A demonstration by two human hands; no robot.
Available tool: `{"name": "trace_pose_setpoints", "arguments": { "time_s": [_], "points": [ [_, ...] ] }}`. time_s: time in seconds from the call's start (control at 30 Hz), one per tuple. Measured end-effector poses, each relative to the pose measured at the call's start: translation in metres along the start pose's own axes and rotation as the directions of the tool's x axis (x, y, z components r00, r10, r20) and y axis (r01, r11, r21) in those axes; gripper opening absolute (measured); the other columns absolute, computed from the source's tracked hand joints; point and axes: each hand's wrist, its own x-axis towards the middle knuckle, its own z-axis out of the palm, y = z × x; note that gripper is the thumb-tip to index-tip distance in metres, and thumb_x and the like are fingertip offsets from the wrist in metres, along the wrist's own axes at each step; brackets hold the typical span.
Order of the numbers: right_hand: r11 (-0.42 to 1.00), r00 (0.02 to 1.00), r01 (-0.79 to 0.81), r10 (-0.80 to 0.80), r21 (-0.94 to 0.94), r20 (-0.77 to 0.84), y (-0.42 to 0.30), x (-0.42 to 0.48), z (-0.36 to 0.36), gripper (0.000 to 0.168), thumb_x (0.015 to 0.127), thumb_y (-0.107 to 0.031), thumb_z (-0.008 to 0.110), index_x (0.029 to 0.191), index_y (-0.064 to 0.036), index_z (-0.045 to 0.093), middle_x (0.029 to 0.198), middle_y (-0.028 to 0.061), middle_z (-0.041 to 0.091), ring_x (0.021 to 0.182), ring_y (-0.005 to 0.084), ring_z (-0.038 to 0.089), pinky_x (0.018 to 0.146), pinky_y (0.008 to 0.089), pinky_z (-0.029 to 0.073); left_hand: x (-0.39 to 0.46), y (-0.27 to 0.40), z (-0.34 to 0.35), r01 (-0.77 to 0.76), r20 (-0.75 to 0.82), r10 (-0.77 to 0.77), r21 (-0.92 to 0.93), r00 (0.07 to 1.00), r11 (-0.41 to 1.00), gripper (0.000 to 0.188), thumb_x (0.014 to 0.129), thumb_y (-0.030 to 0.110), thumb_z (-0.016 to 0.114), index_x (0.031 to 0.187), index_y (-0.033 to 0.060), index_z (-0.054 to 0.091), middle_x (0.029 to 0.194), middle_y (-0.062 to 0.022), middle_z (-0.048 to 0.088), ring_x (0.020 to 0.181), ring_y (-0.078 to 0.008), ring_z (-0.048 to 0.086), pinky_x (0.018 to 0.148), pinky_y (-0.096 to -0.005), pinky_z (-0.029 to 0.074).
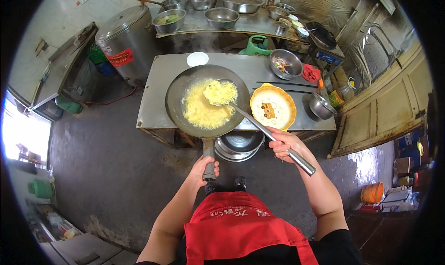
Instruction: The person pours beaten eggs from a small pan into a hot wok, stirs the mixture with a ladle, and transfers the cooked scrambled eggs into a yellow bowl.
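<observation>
My left hand (204, 169) is closed around the grey handle of a wok (176, 108), which is over the near edge of a steel table (149, 105). Yellow scrambled egg (198, 108) in small pieces fills the middle of the wok. In my right hand (286, 145) is the long steel handle of a ladle (255, 120); its bowl, heaped with egg, is over the wok. Just right of the wok stands a yellow-rimmed dish (274, 103) with a scalloped edge and a printed picture inside, with no food in it. A small white bowl (197, 59) is behind the wok.
A steel bowl with sliced food (285, 64), black chopsticks (299, 90), a red cloth (311, 73) and a tilted steel bowl (322, 106) are at right. Steel basins line a back table (250, 28). A green gas cylinder (258, 46) stands between the tables; stacked pans (240, 152) sit below.
</observation>
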Motion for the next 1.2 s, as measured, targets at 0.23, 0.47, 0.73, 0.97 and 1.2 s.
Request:
{"name": "trace_pose_setpoints", "arguments": {
  "time_s": [0.23,0.47,0.73,0.97,1.2],
  "points": [
    [1.000,0.999,0.022,-0.022,0.017,0.024,-0.003,-0.013,-0.001,0.036,0.090,-0.011,0.035,0.126,-0.012,0.032,0.062,0.0009,0.038,0.038,0.0000,0.032,0.032,0.0145,0.028,0.003,-0.002,-0.001,-0.002,-0.007,0.002,-0.004,1.000,1.000,0.018,0.074,0.008,0.048,0.083,0.0103,0.033,0.068,-0.0111,0.046,0.051,-0.0204,0.045,0.046,-0.0347,0.040],
    [0.999,0.999,0.039,-0.039,0.017,0.012,-0.009,-0.032,-0.002,0.035,0.089,-0.011,0.036,0.124,-0.014,0.034,0.062,-0.0003,0.037,0.037,-0.0008,0.029,0.032,0.0146,0.024,0.004,-0.004,0.000,0.009,-0.009,-0.009,0.000,1.000,1.000,0.016,0.074,0.007,0.049,0.081,0.0097,0.034,0.068,-0.0105,0.047,0.051,-0.0200,0.045,0.047,-0.0339,0.040],
    [0.983,0.992,0.056,-0.075,0.173,0.106,-0.020,-0.071,-0.012,0.033,0.090,-0.013,0.034,0.123,-0.014,0.037,0.061,-0.0004,0.035,0.037,0.0000,0.031,0.031,0.0152,0.027,0.001,-0.004,0.008,-0.002,-0.023,0.002,0.010,1.000,1.000,0.015,0.073,0.008,0.049,0.081,0.0091,0.036,0.068,-0.0100,0.047,0.051,-0.0193,0.045,0.047,-0.0325,0.041],
    [0.963,0.984,0.162,-0.175,0.215,0.043,-0.025,-0.114,-0.033,0.034,0.091,-0.014,0.031,0.125,-0.013,0.034,0.061,0.0003,0.035,0.036,0.0006,0.031,0.030,0.0149,0.027,0.008,-0.006,-0.001,0.035,0.012,-0.034,-0.074,0.999,0.997,0.019,0.073,0.006,0.049,0.085,0.0079,0.034,0.068,-0.0110,0.047,0.052,-0.0204,0.047,0.046,-0.0343,0.041],
    [0.969,0.978,0.199,-0.187,0.144,-0.092,-0.022,-0.131,-0.078,0.036,0.089,-0.013,0.037,0.125,-0.015,0.033,0.060,0.0018,0.038,0.037,0.0010,0.032,0.031,0.0164,0.030,0.010,-0.006,-0.003,0.039,-0.021,-0.041,-0.081,0.999,0.996,0.019,0.074,0.006,0.047,0.087,0.0077,0.033,0.068,-0.0110,0.046,0.051,-0.0200,0.046,0.045,-0.0342,0.041]
  ]
}}
